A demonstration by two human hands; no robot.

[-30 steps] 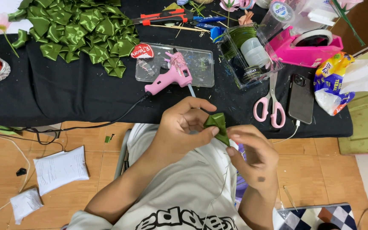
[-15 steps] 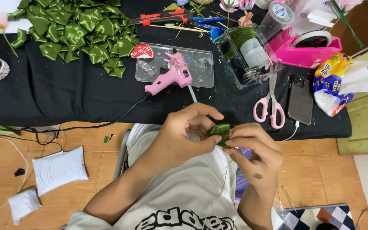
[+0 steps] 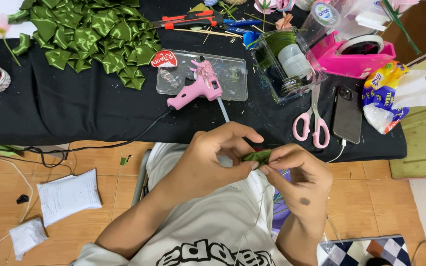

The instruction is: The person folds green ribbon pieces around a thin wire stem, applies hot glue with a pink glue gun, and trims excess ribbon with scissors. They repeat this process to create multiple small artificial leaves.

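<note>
Both of my hands pinch one small folded piece of green satin ribbon [image 3: 256,156] above my lap, just in front of the black-covered table [image 3: 75,113]. My left hand [image 3: 213,160] grips its left end between thumb and fingers. My right hand [image 3: 299,177] holds its right end with the fingertips. A thin wire hangs down below the ribbon over my white shirt. A big heap of folded green ribbon pieces [image 3: 94,34] lies at the far left of the table.
A pink glue gun [image 3: 196,88] rests on a clear tray [image 3: 232,76]. Pink scissors [image 3: 311,123], a phone [image 3: 348,113], a pink tape dispenser [image 3: 361,54], a clear box of spools [image 3: 287,61] and a snack bag [image 3: 385,98] lie to the right. Paper packets [image 3: 67,194] lie on the floor.
The ribbon piece has turned from upright to lying flat between my fingertips, and both hands have closed in on it and dropped slightly.
</note>
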